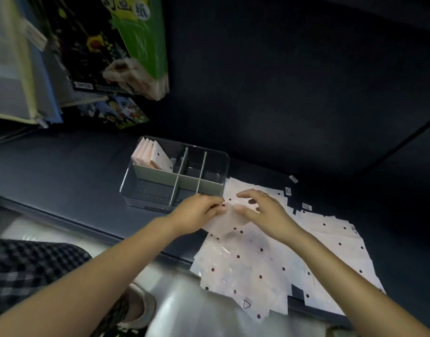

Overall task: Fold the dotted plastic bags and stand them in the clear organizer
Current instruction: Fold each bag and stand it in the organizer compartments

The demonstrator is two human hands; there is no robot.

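Note:
A pile of pale pink plastic bags with dark dots (262,259) lies flat on the dark desk, spreading over its front edge. My left hand (197,215) pinches the upper left edge of the top bag (229,218), lifting a fold of it. My right hand (265,210) hovers over the same bag with fingers spread and loosely bent, thumb touching the plastic. Just behind the hands stands the clear organizer (136,183) with grey dividers. Several folded dotted bags (155,158) stand upright in its back left compartment.
Books and zip folders (70,57) lean at the back left, with a green tissue pack (141,45). Small white labels (293,179) lie on the desk right of the organizer. My checked clothing (26,268) and a shoe (138,310) show below the desk edge.

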